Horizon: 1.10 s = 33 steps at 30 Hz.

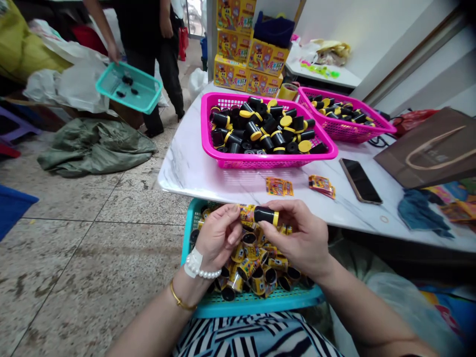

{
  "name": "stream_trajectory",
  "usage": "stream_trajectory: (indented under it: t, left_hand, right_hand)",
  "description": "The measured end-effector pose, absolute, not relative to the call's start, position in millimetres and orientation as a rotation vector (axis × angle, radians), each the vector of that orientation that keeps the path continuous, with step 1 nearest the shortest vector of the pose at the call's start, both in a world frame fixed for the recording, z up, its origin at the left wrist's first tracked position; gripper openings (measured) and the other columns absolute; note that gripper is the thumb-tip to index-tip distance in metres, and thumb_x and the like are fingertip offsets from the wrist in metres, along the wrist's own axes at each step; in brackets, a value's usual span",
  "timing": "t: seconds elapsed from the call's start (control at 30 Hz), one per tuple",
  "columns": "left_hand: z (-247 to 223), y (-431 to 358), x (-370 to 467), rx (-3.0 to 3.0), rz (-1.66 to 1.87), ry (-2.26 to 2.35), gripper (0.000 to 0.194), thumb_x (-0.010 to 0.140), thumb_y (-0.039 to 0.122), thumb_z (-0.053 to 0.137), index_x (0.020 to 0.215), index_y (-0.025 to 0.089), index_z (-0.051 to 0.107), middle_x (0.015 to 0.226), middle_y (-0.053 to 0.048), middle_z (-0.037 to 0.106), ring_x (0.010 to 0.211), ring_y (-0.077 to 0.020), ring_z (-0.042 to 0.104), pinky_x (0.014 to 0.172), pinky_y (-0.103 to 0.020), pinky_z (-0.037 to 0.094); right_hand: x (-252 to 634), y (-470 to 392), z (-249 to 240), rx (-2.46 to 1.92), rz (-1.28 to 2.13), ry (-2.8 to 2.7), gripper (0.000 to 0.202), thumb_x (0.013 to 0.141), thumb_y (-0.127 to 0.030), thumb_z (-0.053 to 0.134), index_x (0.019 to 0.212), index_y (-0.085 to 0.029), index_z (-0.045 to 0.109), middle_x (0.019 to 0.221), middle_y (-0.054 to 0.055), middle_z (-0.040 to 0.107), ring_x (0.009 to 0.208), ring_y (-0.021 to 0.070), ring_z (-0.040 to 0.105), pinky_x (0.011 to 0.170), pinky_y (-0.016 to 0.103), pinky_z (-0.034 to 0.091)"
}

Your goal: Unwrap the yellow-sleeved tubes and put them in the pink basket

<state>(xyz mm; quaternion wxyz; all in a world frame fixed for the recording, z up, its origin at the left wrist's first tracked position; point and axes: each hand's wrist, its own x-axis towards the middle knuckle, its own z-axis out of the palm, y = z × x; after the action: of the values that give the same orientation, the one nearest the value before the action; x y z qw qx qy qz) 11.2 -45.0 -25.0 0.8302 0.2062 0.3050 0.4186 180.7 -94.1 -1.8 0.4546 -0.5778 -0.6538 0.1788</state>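
Over a teal basket on the lap, my right hand grips a small black cup with a yellow rim, lying sideways. My left hand pinches a printed yellow label that meets the cup's left end. Many yellow-labelled cups fill the basket below both hands. Beyond it, a pink basket on the table holds black cups with yellow rims. Two small stacks of labels, one on the left and one on the right, lie before the pink basket.
A second pink basket, a phone and a brown paper bag are on the white table. Printed boxes are stacked behind. At left, a person holds a teal tray above a green cloth.
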Motion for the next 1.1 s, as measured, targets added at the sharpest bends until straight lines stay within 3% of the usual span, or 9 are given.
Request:
stream_trajectory:
  t: [0.13,0.3,0.43,0.6,0.8,0.97,1.1]
  left_hand:
    - [-15.4,-52.7,6.3,0.578,0.949,0.787,0.032,0.07,0.039,0.085,0.081,0.012,0.072,0.043,0.005,0.052,0.035,-0.0013,0.033,0.034,-0.013,0.018]
    - [-11.0,-55.8,1.7,0.573,0.876,0.787,0.032,0.072,0.042,0.083,0.078,0.013,0.071,0.04,0.006,0.051,0.032,-0.0011,0.031,0.032,-0.012,0.017]
    - [-17.0,-47.6,4.7,0.431,0.882,0.723,0.029,0.069,0.033,0.086,0.078,0.012,0.068,0.049,0.006,0.056,0.035,-0.0003,0.035,0.031,-0.011,0.021]
    - [-20.1,-42.4,10.9,0.285,0.841,0.657,0.031,0.062,0.018,0.089,0.08,0.009,0.066,0.07,0.002,0.064,0.042,0.0019,0.04,0.03,-0.008,0.025]
    - [-21.0,-43.8,13.7,0.243,0.817,0.581,0.026,0.066,0.016,0.087,0.079,0.008,0.065,0.071,0.002,0.062,0.042,0.0021,0.041,0.03,-0.008,0.026]
    - [-22.5,-45.9,14.6,0.293,0.807,0.614,0.029,0.065,0.021,0.088,0.08,0.008,0.065,0.066,0.003,0.061,0.039,0.0021,0.039,0.03,-0.008,0.026]
    - [-23.1,-48.9,15.0,0.354,0.802,0.662,0.032,0.067,0.026,0.088,0.083,0.009,0.065,0.062,0.005,0.059,0.039,0.0011,0.04,0.03,-0.009,0.026]
  right_hand:
    - [184.2,-93.3,-7.4,-1.387,0.41,-1.594,0.032,0.08,-0.02,0.076,0.107,-0.025,0.06,0.103,0.004,0.069,0.088,0.0189,0.07,0.075,0.033,0.06]
    - [189.0,-95.8,-7.0,-1.223,0.617,-1.606,0.034,0.077,-0.016,0.078,0.106,-0.025,0.063,0.1,0.003,0.07,0.093,0.0193,0.07,0.078,0.032,0.061]
    - [189.2,-96.9,-1.2,-1.2,0.621,-1.396,0.032,0.078,-0.013,0.077,0.105,-0.025,0.065,0.099,0.002,0.071,0.09,0.0163,0.071,0.079,0.028,0.061]
    - [188.4,-92.8,4.9,-1.139,0.842,-1.234,0.027,0.079,-0.014,0.076,0.101,-0.025,0.065,0.097,0.001,0.074,0.081,0.0137,0.073,0.069,0.022,0.062]
    - [184.6,-92.3,0.9,-1.157,0.852,-1.279,0.025,0.078,-0.015,0.075,0.1,-0.023,0.065,0.104,0.004,0.075,0.097,0.0164,0.072,0.083,0.027,0.061]
    - [186.3,-95.7,4.3,-1.373,0.695,-1.48,0.025,0.079,-0.016,0.074,0.098,-0.023,0.059,0.108,0.004,0.074,0.064,0.0088,0.064,0.051,0.02,0.05]
    - [187.0,-95.8,5.3,-1.391,0.542,-1.632,0.026,0.079,-0.016,0.072,0.1,-0.023,0.058,0.102,0.003,0.075,0.053,0.0064,0.055,0.046,0.021,0.045]
